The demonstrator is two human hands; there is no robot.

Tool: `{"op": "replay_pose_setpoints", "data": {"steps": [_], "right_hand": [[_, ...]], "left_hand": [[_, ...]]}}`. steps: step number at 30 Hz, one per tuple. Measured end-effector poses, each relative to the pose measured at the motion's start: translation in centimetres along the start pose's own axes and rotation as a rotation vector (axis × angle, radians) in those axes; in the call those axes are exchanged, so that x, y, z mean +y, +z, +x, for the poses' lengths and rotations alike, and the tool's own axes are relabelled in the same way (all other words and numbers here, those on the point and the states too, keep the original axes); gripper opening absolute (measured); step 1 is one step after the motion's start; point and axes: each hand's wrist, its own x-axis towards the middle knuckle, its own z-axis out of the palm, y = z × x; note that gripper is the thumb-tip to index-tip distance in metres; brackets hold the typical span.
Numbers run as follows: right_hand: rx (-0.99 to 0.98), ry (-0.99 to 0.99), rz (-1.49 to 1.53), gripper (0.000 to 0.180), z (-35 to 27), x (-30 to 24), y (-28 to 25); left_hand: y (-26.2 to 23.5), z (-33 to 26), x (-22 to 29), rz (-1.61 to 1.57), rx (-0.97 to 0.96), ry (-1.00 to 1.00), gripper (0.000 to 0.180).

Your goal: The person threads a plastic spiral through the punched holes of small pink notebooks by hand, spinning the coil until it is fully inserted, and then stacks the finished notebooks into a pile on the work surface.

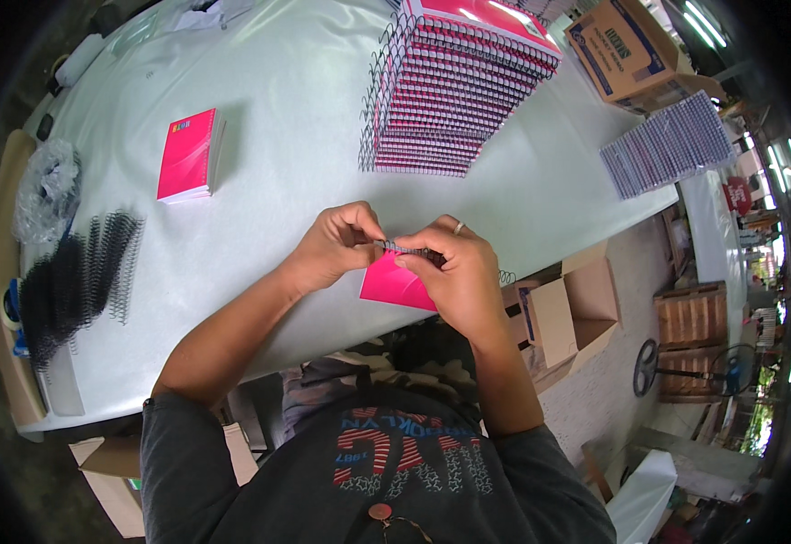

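In front of me, near the table's front edge, a small pink notebook (388,286) is held at its top edge. A dark spiral binding coil (393,246) runs along that edge, and its loose end sticks out past my right hand. With thumb and fingers, my left hand (334,247) pinches the coil at the notebook's left corner. My right hand (464,272), wearing a ring, is closed over the coil and the notebook's edge, hiding much of both. Farther left lies a small stack of pink notebooks (187,156) with no coil visible.
A tall stack of coil-bound pink notebooks (450,100) stands at the back. Loose black coils (83,281) and a clear plastic bag (48,190) lie at the left. Right are a carton (618,54), a wrapped bundle (668,145) and, below the table edge, an open box (586,308).
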Motion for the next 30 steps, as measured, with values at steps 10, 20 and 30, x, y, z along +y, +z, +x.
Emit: {"op": "replay_pose_setpoints", "data": {"steps": [10, 20, 30], "right_hand": [[0.001, 0.051, 0.133, 0.026, 0.0, -0.2, -1.8], [0.876, -0.285, 0.768, 0.031, 8.3, -4.4, -7.9], [0.799, -0.038, 0.063, 0.036, 16.3, 0.5, -8.0]], "left_hand": [[0.5, 0.2, 1.3, 0.047, 0.005, 0.05, 0.045], [11.7, 4.9, 13.7, 0.543, 0.483, 0.534, 0.054], [6.2, 13.3, 15.9, 1.448, 0.952, 0.648, 0.032]]}}
